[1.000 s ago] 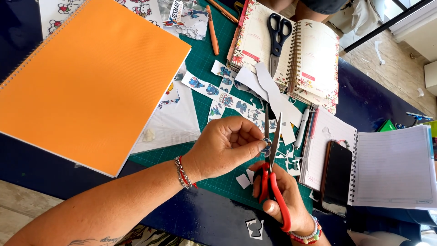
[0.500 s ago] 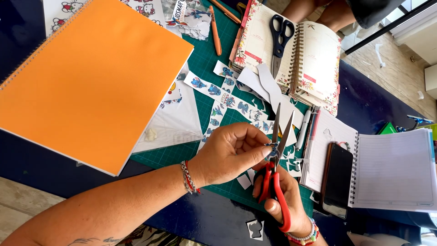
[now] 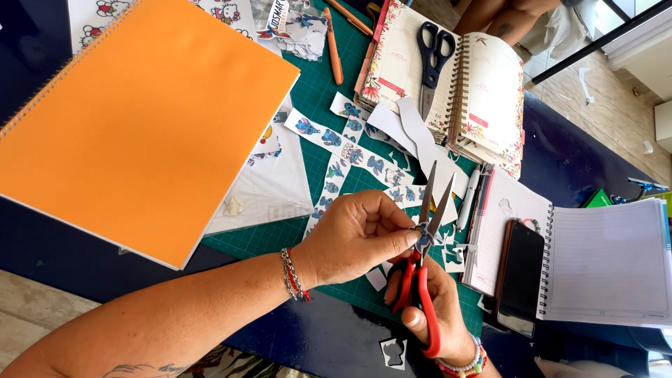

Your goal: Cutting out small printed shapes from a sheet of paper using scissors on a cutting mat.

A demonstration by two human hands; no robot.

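My left hand [image 3: 357, 234] pinches a small blue cartoon sticker cutout [image 3: 422, 233] between thumb and fingers, above the green cutting mat [image 3: 318, 91]. My right hand [image 3: 437, 315] grips red-handled scissors [image 3: 420, 280] from below. Their blades [image 3: 434, 203] are spread wide in a V around the cutout. Strips of blue cartoon stickers [image 3: 336, 143] and white paper scraps [image 3: 420, 140] lie on the mat just beyond my hands.
A large orange spiral notebook [image 3: 140, 119] covers the left. Black scissors [image 3: 432, 59] rest on an open floral planner [image 3: 483, 91]. An orange pencil [image 3: 334, 45] lies on the mat. A dark phone [image 3: 521, 276] and a white spiral notebook [image 3: 609, 262] sit at right.
The scissor blades have opened from nearly closed to a wide V. My left hand has turned the cutout slightly between the blades.
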